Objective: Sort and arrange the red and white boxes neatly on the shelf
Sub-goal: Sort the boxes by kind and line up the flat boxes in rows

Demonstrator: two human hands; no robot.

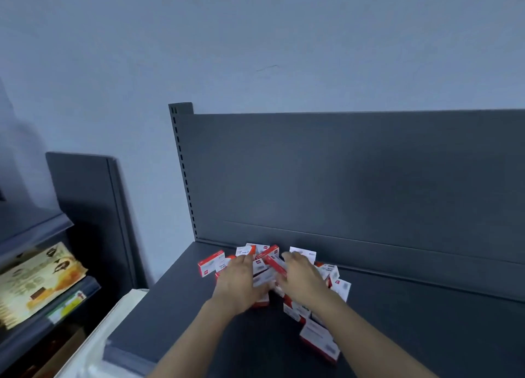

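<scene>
On the shelf (397, 321), left hand (241, 282) and right hand (302, 278) press flat on boxes (211, 264), grips released.

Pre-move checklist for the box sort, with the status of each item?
1. Hands at the pile: ok. Left hand and right hand lie over the boxes.
2. Grip on a single box: cannot tell, the fingers are blurred.
3. Boxes in order: not ok, they lie jumbled, tilted and overlapping.
4. Room for rows: ok, the shelf is bare to the right of the pile.
5. Front box safe from the shelf's front edge: cannot tell, that edge is out of view there.
</scene>
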